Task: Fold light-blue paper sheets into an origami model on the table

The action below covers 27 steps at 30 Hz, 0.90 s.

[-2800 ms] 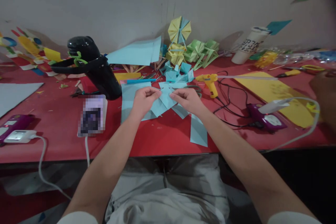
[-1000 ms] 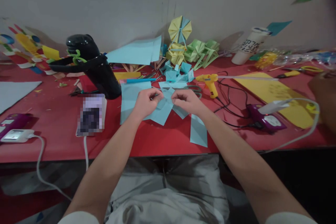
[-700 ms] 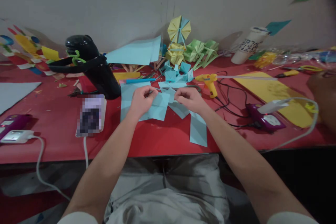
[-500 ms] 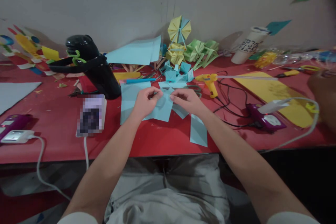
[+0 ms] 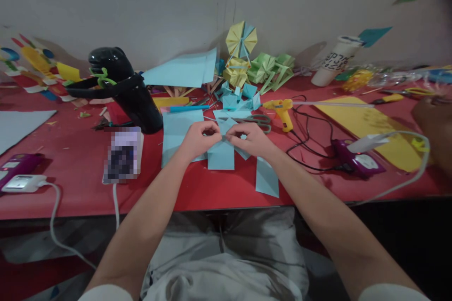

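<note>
Close together over the middle of the table, my left hand (image 5: 200,140) and my right hand (image 5: 249,138) both pinch the upper part of a light blue piece of paper (image 5: 221,157). Its lower part hangs between them, facing me squarely. The fingertips hide its top edge. Under and beside my left hand lie larger blue sheets (image 5: 173,136). Grey-green scissors (image 5: 263,122) rest just behind my right hand, and a loose blue paper rectangle (image 5: 267,179) lies below that wrist. Several small folded blue papers (image 5: 231,99) sit behind both hands.
A yellow glue gun (image 5: 283,112) with a black cord lies right of centre. To the left stand a black tumbler (image 5: 136,103) and a phone (image 5: 122,155) on a cable. Folded paper models (image 5: 242,40) are at the back. Another person's hand (image 5: 432,124) shows at the right edge.
The blue paper has turned from a slant to nearly straight between my hands. Both hands have come slightly down and toward me, and more of the scissors shows.
</note>
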{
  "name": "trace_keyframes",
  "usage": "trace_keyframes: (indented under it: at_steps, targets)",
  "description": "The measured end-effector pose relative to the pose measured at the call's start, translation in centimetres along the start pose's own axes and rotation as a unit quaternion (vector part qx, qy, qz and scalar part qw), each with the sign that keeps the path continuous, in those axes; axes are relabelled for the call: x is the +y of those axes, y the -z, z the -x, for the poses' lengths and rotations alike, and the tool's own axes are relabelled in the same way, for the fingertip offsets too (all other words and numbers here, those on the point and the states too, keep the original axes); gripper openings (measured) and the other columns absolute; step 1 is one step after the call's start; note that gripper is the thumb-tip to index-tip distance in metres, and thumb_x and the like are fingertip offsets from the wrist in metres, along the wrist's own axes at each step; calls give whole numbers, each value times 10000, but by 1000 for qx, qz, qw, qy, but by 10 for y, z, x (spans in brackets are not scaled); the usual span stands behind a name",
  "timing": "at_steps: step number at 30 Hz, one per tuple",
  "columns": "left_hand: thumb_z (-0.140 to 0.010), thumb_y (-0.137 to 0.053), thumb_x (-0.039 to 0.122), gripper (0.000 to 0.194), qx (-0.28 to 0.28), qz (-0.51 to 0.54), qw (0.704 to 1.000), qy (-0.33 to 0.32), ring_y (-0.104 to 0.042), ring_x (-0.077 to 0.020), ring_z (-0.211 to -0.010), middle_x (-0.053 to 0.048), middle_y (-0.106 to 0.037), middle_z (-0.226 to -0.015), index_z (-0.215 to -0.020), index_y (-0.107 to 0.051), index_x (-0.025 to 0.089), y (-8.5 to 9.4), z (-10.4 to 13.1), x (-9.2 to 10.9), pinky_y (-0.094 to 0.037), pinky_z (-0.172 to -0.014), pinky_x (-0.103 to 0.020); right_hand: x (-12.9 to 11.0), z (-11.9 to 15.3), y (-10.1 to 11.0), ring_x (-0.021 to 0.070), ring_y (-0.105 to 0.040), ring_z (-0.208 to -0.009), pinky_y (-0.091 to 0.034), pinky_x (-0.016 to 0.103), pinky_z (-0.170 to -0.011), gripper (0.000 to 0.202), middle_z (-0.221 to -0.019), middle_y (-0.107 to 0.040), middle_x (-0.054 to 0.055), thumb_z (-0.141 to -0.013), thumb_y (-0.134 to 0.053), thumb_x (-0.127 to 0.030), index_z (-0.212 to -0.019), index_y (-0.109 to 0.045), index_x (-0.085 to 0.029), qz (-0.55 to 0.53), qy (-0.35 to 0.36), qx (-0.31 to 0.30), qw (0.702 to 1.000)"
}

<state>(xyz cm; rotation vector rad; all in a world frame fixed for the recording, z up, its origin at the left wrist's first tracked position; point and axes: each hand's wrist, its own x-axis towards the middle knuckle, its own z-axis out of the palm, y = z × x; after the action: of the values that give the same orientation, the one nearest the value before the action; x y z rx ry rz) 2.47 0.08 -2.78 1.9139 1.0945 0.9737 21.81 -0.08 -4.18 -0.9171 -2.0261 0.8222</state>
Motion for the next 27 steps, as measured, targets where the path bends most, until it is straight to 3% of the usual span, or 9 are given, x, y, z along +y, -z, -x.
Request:
trace_keyframes:
  at_steps: [8, 15, 23, 27]
  targets:
    - [-694, -544, 185, 64, 12, -28, 999, 23, -484, -110, -622, 6, -578, -648, -641, -578, 170, 12, 1, 1, -394, -614, -252, 1, 0, 6, 110, -510, -620, -389, 241, -583, 144, -665, -619, 4, -795, -557, -232, -697, -636, -162, 14, 5, 38, 999]
    - [-704, -530, 214, 88, 20, -97, 995, 31, -474, -111, -609, 10, -561, -631, -635, -560, 170, 14, 2, -1, -379, -594, -254, 2, -1, 4, 108, -514, -612, -393, 235, -575, 120, -649, -618, -1, -768, -557, -202, -688, -638, -163, 5, -1, 27, 1000]
    - [-701, -522, 205, 83, 17, -91, 995, 29, -473, -110, -595, 11, -555, -622, -631, -552, 173, 14, 2, 0, -377, -579, -257, 0, -1, 4, 105, -502, -599, -394, 242, -575, 111, -634, -608, -4, -736, -544, -183, -668, -630, -165, -3, -3, 30, 1000]
    - [-704, -527, 204, 98, 47, -111, 992, 32, -463, -109, -589, 17, -539, -599, -611, -537, 177, 22, 1, -7, -375, -583, -260, 1, 0, 10, 105, -489, -585, -390, 246, -565, 125, -608, -586, -5, -741, -551, -211, -640, -609, -166, -10, -9, 56, 998]
